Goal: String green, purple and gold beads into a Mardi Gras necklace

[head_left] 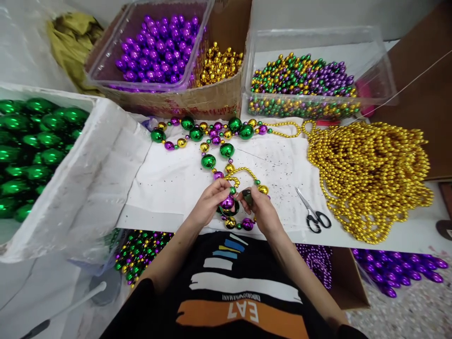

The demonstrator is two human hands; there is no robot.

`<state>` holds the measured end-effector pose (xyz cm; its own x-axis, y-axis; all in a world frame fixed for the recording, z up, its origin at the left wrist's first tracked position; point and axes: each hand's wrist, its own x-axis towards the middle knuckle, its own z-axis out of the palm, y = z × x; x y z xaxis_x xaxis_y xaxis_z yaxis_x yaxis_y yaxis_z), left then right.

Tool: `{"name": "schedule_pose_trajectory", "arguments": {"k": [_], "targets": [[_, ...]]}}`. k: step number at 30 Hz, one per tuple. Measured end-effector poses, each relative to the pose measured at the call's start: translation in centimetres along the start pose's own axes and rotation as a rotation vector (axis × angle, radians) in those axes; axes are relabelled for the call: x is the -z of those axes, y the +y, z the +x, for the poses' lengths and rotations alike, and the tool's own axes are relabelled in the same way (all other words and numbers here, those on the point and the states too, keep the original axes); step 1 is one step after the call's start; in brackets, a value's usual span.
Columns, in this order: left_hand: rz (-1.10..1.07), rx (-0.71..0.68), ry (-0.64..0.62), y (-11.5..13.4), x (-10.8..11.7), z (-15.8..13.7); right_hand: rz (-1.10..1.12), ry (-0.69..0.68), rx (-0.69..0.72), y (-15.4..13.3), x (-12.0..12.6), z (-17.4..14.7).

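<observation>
My left hand is closed, its thumb and fingers pinching a bead strand at a small green bead. A shiny purple bead hangs just below those fingertips. Close by on the right, my right hand grips what looks like a small dark lighter, with its end pointing at the strand. The bead necklace of large green, purple and gold beads runs from my hands up the white cloth and spreads sideways at the top. A large dark green bead is partly hidden between my hands.
Black-handled scissors lie right of my hands, beside a heap of gold bead strands. Behind stand a cardboard box with a tray of purple beads, and a clear bin of mixed beads. A white box of green beads is at left.
</observation>
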<state>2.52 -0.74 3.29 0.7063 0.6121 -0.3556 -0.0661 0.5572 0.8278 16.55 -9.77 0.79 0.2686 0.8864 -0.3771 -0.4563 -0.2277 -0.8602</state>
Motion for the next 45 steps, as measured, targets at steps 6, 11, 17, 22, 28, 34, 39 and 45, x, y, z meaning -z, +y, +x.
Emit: {"name": "schedule_pose_trajectory", "arguments": {"k": [6, 11, 17, 22, 28, 34, 39, 45], "targets": [[0.011, 0.005, 0.017, -0.1, 0.0, -0.1, 0.064, -0.124, -0.003, -1.0, 0.8, -0.7], [0.027, -0.016, 0.017, -0.4, -0.1, -0.1, 0.031, -0.118, 0.007, -0.7, 1.3, -1.1], [0.045, -0.014, 0.015, -0.7, 0.1, -0.2, -0.006, -0.066, -0.04, -0.1, 0.8, -0.9], [0.034, -0.016, 0.009, -0.8, 0.2, -0.4, -0.024, -0.035, -0.031, -0.2, 0.0, -0.7], [0.019, -0.02, 0.003, -0.8, 0.2, -0.5, 0.03, -0.003, 0.056, 0.2, -0.5, -0.6], [0.019, -0.035, -0.006, -0.9, 0.2, -0.5, 0.047, 0.022, 0.073, 0.5, -0.7, -0.5], [0.009, -0.046, -0.029, -0.9, 0.2, -0.5, 0.05, 0.028, 0.069, 0.3, -1.1, -0.7], [0.025, -0.026, -0.003, -1.0, 0.2, -0.5, 0.062, -0.006, 0.072, -0.2, -0.3, -1.2]]}}
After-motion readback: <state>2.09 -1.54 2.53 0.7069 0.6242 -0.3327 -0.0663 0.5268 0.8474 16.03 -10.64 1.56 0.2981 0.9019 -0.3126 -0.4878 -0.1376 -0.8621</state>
